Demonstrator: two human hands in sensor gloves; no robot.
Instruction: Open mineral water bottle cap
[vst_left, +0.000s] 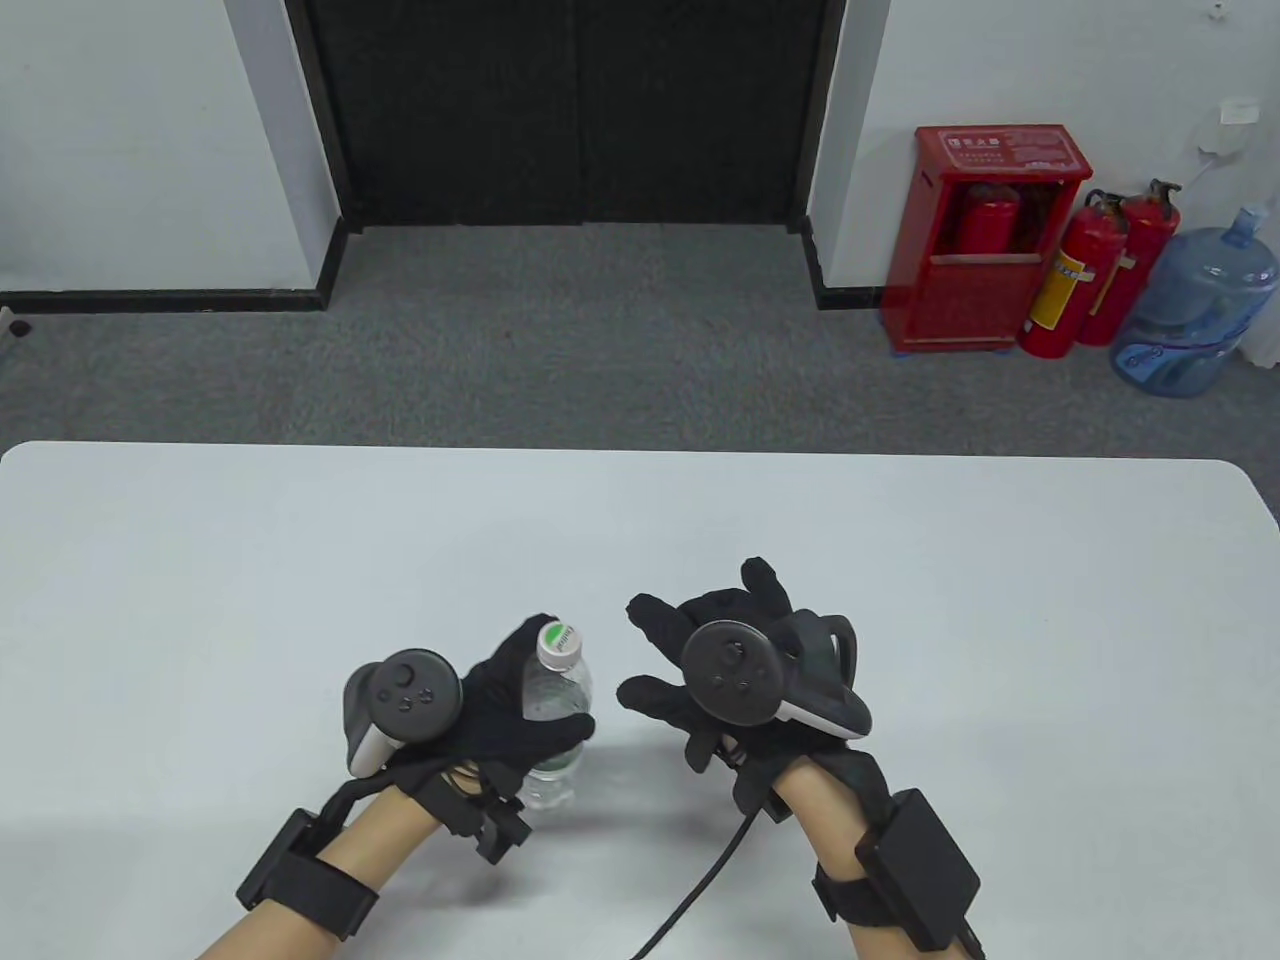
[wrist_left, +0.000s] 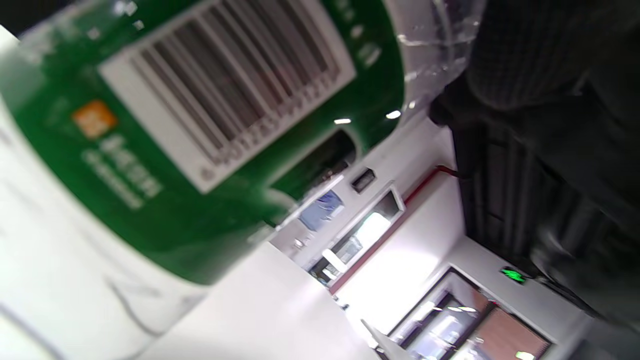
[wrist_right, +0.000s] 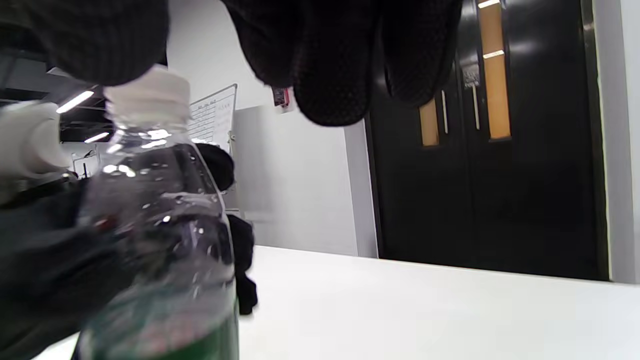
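A clear mineral water bottle (vst_left: 555, 720) with a green label and a white cap (vst_left: 559, 644) stands upright on the white table (vst_left: 300, 560). My left hand (vst_left: 515, 705) grips the bottle's body, thumb across the front. The label and barcode fill the left wrist view (wrist_left: 200, 115). My right hand (vst_left: 665, 660) is open, fingers spread, just right of the cap and apart from it. In the right wrist view the bottle (wrist_right: 160, 240) and cap (wrist_right: 147, 102) sit at the left, with my fingertips (wrist_right: 330, 75) hanging above.
The table's far edge runs across the middle of the table view. A black cable (vst_left: 700, 890) trails from my right wrist toward the near edge. On the floor at the far right stand a red extinguisher cabinet (vst_left: 985, 240), extinguishers and a water jug (vst_left: 1190, 310).
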